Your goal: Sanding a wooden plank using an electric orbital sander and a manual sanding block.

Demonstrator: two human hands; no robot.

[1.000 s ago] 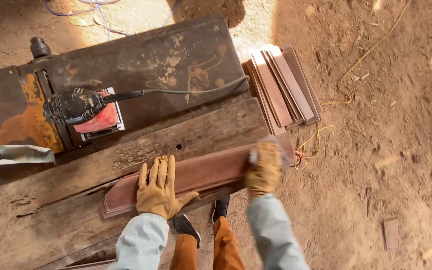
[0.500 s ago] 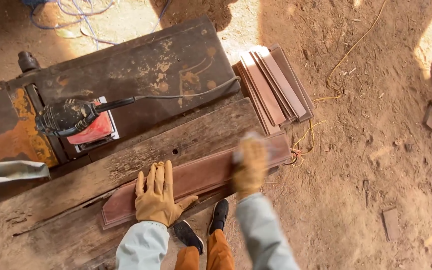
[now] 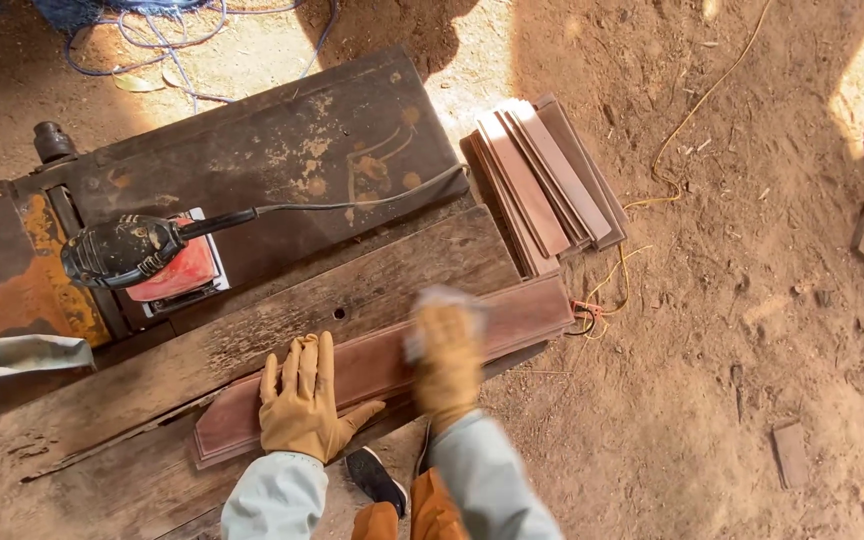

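Right hand point(image 3: 445, 362) slides left along the reddish board point(image 3: 382, 368), from the right end toward frame centre, now closer to the left hand point(image 3: 302, 400).

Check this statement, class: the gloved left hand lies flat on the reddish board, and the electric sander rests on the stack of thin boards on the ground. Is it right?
Not quite. The left hand does lie flat on the reddish board, but the head view shows the electric sander resting on the rusty metal table, not on the stack of thin boards.

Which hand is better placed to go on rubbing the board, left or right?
Right. The right hand is on the board with a pale pad under it, blurred by motion. The left hand lies flat, holding the board down.
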